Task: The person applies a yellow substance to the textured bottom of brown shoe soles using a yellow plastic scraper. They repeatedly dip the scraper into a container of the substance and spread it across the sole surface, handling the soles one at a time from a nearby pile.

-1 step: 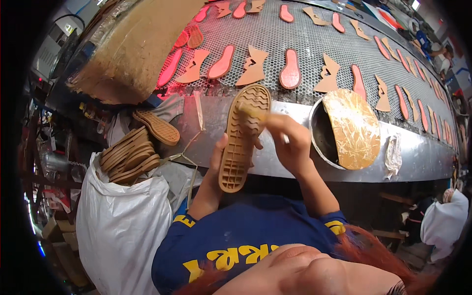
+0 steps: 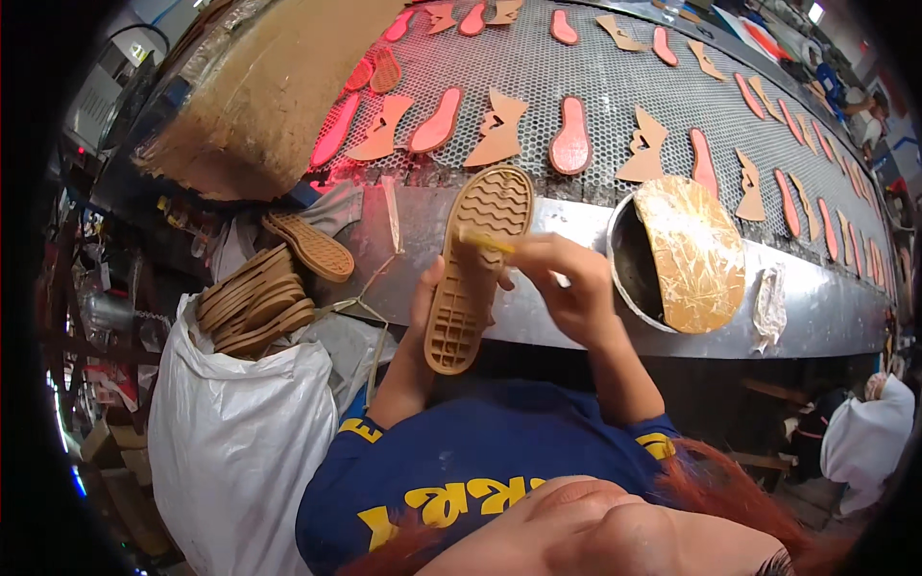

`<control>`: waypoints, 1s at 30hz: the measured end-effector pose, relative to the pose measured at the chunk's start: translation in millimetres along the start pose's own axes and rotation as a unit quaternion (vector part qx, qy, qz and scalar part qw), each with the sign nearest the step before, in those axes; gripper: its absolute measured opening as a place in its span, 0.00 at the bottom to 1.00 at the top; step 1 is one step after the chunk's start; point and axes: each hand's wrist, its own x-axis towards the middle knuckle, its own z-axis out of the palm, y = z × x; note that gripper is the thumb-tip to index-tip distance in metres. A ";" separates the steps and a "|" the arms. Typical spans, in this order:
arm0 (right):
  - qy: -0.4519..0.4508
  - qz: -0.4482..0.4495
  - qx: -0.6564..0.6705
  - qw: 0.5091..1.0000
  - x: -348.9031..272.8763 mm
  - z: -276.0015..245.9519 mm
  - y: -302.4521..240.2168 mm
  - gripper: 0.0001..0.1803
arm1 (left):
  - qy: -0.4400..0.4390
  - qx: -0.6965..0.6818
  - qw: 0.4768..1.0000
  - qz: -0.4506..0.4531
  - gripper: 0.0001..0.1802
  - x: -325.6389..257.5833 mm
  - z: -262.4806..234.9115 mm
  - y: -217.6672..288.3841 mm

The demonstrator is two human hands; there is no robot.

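Observation:
My left hand [image 2: 424, 298] grips a tan shoe sole [image 2: 451, 331] by its side, fingers wrapped behind it. The sole stands nearly upright, its face with wavy ridges and a square grid toward me. Pinched in my right hand [image 2: 567, 278] is a slim brush [image 2: 495, 242] with a yellow handle, blurred by motion. Its tip lies over the middle of the sole; whether it touches is hard to tell. Right of that hand stands a round metal pot [image 2: 615, 288], partly covered by a shiny, film-wrapped tan board [image 2: 693, 259].
Beyond the metal ledge [image 2: 567, 331], a mesh conveyor [image 2: 615, 82] carries pink-coated soles [image 2: 571, 144] and tan cut pieces [image 2: 497, 125]. A white sack [image 2: 240, 413] at left holds several stacked soles [image 2: 254, 302]. A large brown board [image 2: 250, 96] hangs at upper left.
The brush in my right hand has slipped slightly down the sole. The sole stays in my left hand, barely shifted.

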 end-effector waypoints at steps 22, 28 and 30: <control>-0.086 -0.032 -0.039 0.995 -18.9 -0.3 -18.3 0.14 | -0.004 -0.088 0.995 -0.046 0.40 13.6 -11.5 -3.3; -0.094 0.165 0.164 0.968 -23.0 -15.5 4.3 0.13 | 0.029 -0.087 0.995 -0.038 0.35 8.0 0.3 -1.4; 0.068 0.217 0.137 0.964 -13.5 -9.1 22.3 0.11 | -0.020 -0.099 0.994 -0.053 0.37 7.2 -11.2 -10.9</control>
